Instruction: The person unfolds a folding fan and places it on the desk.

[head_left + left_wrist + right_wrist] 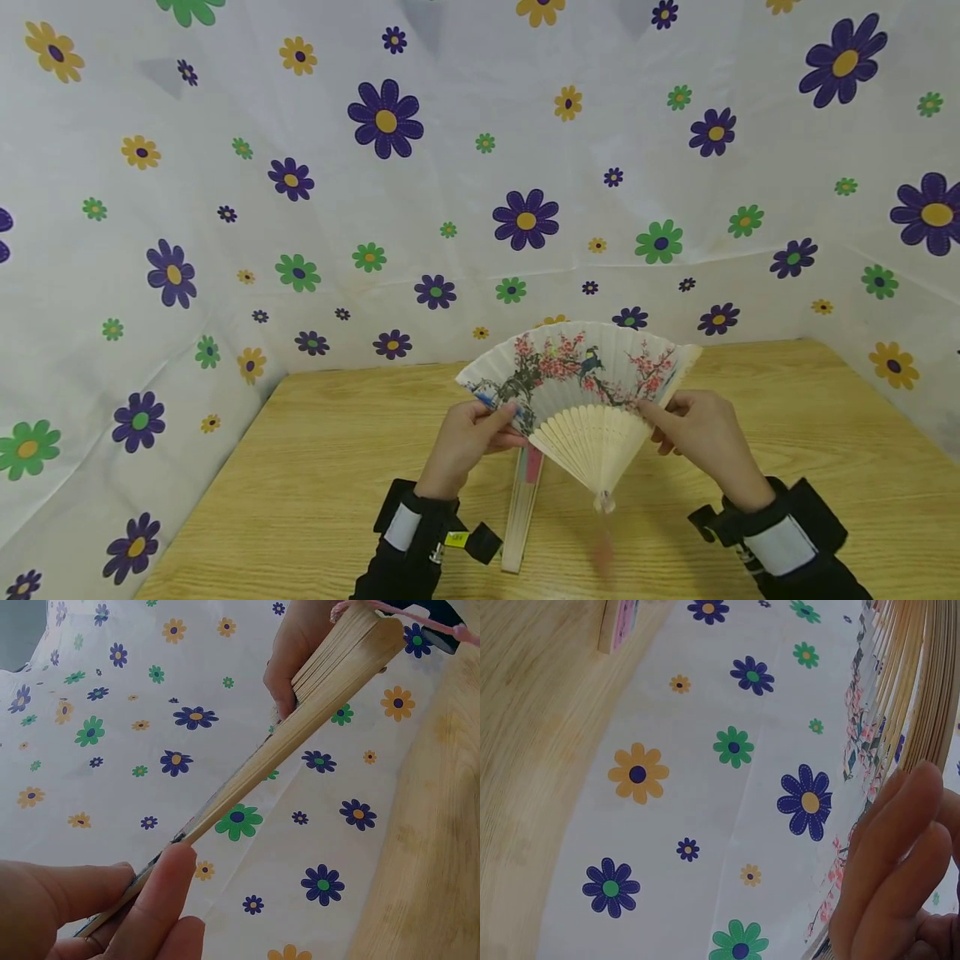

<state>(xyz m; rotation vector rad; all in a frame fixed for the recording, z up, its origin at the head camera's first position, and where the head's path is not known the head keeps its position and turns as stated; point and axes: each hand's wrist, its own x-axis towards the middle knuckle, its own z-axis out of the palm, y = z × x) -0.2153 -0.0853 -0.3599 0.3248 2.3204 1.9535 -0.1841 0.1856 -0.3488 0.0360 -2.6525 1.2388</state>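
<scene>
Left hand: pinching the left edge of the spread fan, thumb on the painted face and fingers behind it; the left wrist view shows the edge gripped between thumb and fingers.
Right hand: pinching the right edge, thumb in front, other fingers curled at the back.
Fan: held up between both hands above the table, blossom-and-bird leaf facing the head camera, pivot pointing down.
Sticks: fanned out from the pivot; in the right wrist view those near the right hand stand close together, so the spread is perhaps short of full.
Step in hand: judging by the two-sided grip, holding the fan open and managing its spread.
Next move: likely calls for both edges to be guided evenly, with light pressure, so that the folds travel along their creases and the leaf does not tear.
Tassel: pink, hanging from the pivot, blurred; best kept out of the sticks.
Narrow slatted piece: below the left hand on the table, pink and teal at its far end, perhaps a folded fan; neither hand seems to grip it.
Table: wood-grained, beneath everything.
Flowered cloth: hanging behind and at both sides.
</scene>
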